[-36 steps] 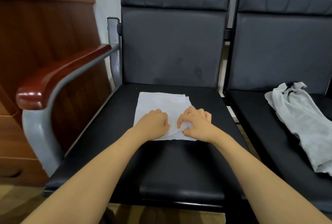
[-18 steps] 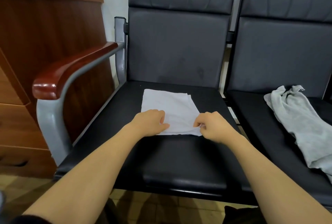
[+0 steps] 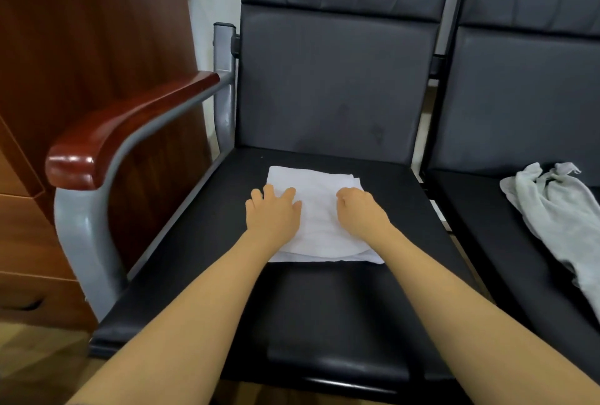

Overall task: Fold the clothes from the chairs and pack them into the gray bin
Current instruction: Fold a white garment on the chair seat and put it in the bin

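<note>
The folded white cloth rectangle point(image 3: 319, 216) lies flat on the black padded seat of the left chair point(image 3: 324, 300), and both hands rest on top of it. The left hand point(image 3: 272, 214) presses with its fingers straight and a little apart; the right hand point(image 3: 358, 211) has its fingers curled under, and I cannot tell if they pinch a layer or only push down. The risk, in my judgement, is that the layers slide when the cloth is lifted — the near edge behind the wrists already shows uneven layers, so a grip on one layer only would open the fold. Beyond the fingertips there is free seat up to the backrest. The wooden armrest point(image 3: 130, 125) stands to the left. The crumpled gray garment point(image 3: 558, 219) waits on the right chair, well apart — the gray bin is not in view.
</note>
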Demonstrator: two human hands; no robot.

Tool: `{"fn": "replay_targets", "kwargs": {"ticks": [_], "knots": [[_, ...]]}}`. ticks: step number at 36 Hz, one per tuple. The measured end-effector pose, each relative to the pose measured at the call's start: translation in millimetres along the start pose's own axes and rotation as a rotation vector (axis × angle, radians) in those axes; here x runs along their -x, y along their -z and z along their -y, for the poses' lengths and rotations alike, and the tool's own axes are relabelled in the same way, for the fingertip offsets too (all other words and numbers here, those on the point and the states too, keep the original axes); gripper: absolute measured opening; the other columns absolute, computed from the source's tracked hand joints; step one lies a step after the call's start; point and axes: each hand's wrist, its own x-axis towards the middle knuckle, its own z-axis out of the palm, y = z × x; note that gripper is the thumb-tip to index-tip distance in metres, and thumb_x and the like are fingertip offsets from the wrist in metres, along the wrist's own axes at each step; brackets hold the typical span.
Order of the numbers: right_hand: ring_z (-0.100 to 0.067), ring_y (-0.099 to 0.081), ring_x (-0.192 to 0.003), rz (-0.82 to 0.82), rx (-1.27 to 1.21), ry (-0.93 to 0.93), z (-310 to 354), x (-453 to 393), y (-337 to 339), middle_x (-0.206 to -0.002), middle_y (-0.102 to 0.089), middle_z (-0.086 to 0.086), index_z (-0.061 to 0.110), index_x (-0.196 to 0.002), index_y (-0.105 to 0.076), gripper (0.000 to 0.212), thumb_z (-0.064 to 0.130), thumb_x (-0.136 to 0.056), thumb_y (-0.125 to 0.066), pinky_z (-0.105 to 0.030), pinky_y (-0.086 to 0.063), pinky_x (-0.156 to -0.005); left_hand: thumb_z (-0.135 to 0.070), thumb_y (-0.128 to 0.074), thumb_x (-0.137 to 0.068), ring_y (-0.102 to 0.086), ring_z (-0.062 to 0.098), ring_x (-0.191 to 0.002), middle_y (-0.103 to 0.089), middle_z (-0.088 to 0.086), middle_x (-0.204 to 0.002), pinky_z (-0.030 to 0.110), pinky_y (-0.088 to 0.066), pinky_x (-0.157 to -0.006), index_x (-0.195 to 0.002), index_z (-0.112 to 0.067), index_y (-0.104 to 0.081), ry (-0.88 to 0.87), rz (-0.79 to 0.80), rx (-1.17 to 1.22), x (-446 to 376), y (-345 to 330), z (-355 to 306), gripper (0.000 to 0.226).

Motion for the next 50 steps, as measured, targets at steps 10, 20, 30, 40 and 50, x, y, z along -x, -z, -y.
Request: {"fn": "replay_targets", "kwargs": {"ticks": [10,20,30,40,50], "knots": [[-0.028,-0.049,-0.093,-0.232,0.1,-0.085,-30.0,-3.7,-22.3,-0.096,-0.052,-0.006,0.009,-0.087,-0.05,0.027,0.021,-0.101,-0.031,-0.036,-0.036,-0.085,-0.044,-0.017,-0.101,-0.019,0.039,-0.138,-0.015,0.023,-0.152,0.045,-0.016,-0.112,-0.151,-0.025,-0.002,0.13,0.148,-0.039,-9.5,-10.6,7.0,0.056],[-0.027,-0.047,-0.103,-0.188,0.204,-0.237,-30.1,0.0,-24.1,-0.107,-0.057,-0.007,0.01,-0.103,-0.049,0.033,0.04,-0.099,-0.039,-0.038,-0.03,-0.091,-0.037,-0.035,-0.101,-0.051,0.032,-0.116,-0.051,0.014,-0.128,0.046,-0.03,-0.104,-0.147,-0.011,-0.016,0.212,0.006,-0.008,-9.5,-6.7,3.0,0.056],[-0.024,-0.06,-0.094,-0.224,0.24,-0.077,-21.6,17.2,-15.2,-0.105,-0.063,-0.005,0.008,-0.12,-0.04,0.025,0.021,-0.103,-0.027,-0.032,-0.034,-0.079,-0.01,-0.042,-0.096,-0.038,0.013,-0.055,-0.037,0.013,-0.121,0.029,-0.04,-0.061,-0.141,-0.02,-0.022,0.059,-0.055,0.03,18.2,4.6,-1.1,0.05],[-0.029,-0.061,-0.084,-0.219,0.029,0.055,7.8,33.5,-4.4,-0.103,-0.059,-0.007,0.005,-0.117,-0.041,0.023,0.006,-0.095,-0.035,-0.035,-0.04,-0.072,-0.01,-0.045,-0.094,-0.035,0.013,-0.049,-0.037,0.013,-0.128,0.024,-0.023,-0.044,-0.136,-0.013,-0.028,0.081,-0.181,-0.219,50.7,35.1,4.3,0.046],[-0.021,-0.048,-0.073,-0.221,-0.249,0.289,81.7,67.0,14.5,-0.089,-0.055,-0.004,0.008,-0.109,-0.04,0.015,0.01,-0.099,-0.029,-0.034,-0.031,-0.062,-0.012,-0.059,-0.086,-0.029,0.013,-0.042,-0.049,0.011,-0.113,0.026,-0.035,-0.045,-0.127,-0.013,-0.046,0.143,-0.46,-0.31,100.6,86.1,56.3,0.043]]}}
